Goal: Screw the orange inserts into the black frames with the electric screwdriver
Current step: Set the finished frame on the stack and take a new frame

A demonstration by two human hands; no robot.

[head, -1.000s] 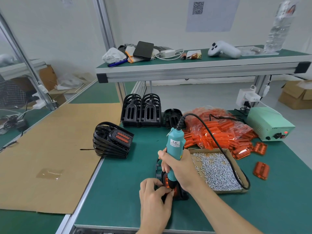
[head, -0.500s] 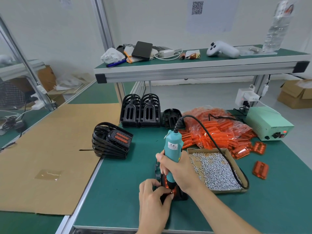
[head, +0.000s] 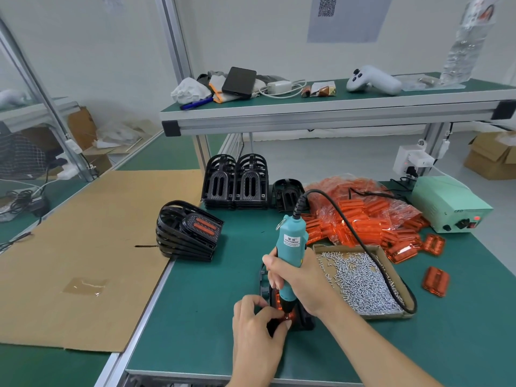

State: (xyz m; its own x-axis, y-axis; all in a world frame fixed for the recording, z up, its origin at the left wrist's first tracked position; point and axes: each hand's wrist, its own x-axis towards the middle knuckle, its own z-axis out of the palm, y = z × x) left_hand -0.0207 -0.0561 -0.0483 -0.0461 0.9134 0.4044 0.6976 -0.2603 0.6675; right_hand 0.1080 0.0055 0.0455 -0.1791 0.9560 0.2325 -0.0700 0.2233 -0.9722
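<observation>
**A:** Where is the piece being worked on?

**B:** A black frame (head: 303,317) with an orange insert (head: 279,300) seated in it lies flat on the green table (head: 201,297), near the front edge, at about 6 o'clock in the picture. Both hands meet over it.

**A:** What are the hands doing?

**B:** The right hand (head: 301,280) is wrapped around a teal screwdriver (head: 290,247), held nearly upright with its tip down on the insert. The left hand (head: 257,328) sits at 7 o'clock from the frame, fingers curled, thumb and forefinger pinching at the tip of the tool. Whether a screw is between them cannot be made out.

**A:** And around that?

**B:** At 3 o'clock, just beside the right wrist, is a cardboard tray of screws (head: 360,280); the tool's black cord (head: 360,238) loops over it. At 1 o'clock lies a plastic bag of orange inserts (head: 360,216), with loose ones (head: 435,280) spilling toward 3 o'clock. At 11 o'clock from the hands is a stack of finished frames (head: 187,233), the top one showing orange. At 12 o'clock stand two stacks of empty frames (head: 237,182). A pale green power box (head: 446,202) sits at 2 o'clock.
</observation>
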